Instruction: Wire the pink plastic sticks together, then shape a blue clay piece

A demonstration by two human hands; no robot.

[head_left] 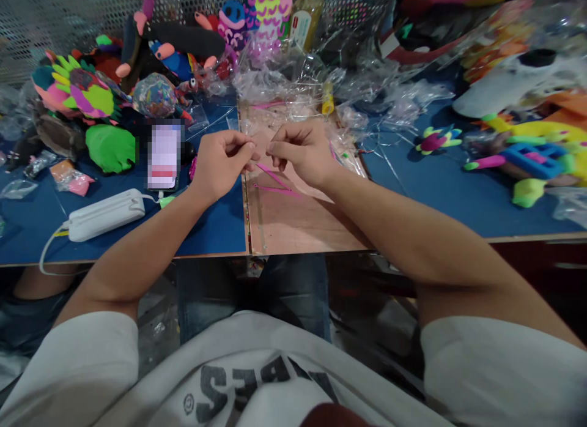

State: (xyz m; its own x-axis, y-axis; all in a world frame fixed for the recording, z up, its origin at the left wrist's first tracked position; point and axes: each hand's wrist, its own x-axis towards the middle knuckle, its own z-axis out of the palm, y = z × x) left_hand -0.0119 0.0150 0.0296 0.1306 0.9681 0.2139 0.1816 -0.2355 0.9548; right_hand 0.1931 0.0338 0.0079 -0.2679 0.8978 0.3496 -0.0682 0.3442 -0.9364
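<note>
Both hands are raised close together over a wooden board [293,228] set in the blue table. My left hand [222,161] is closed, thumb against the curled fingers; whatever it pinches is too small to make out. A short gap to the right, my right hand [305,148] is also closed in a pinch, its thumb and forefinger tips pressed together. What lies between those tips is hidden. Beneath the hands, thin magenta strips [275,189] lie on the board, one of them slanting up toward the left fingertips. I cannot tell whether that strip touches the hand.
A phone [164,155] and a white power bank [107,216] with a cable lie left. Colourful clay figures [87,90] and a green clay lump [111,147] crowd behind. Crumpled clear plastic [279,78] covers the back. More clay figures [534,161] stand right.
</note>
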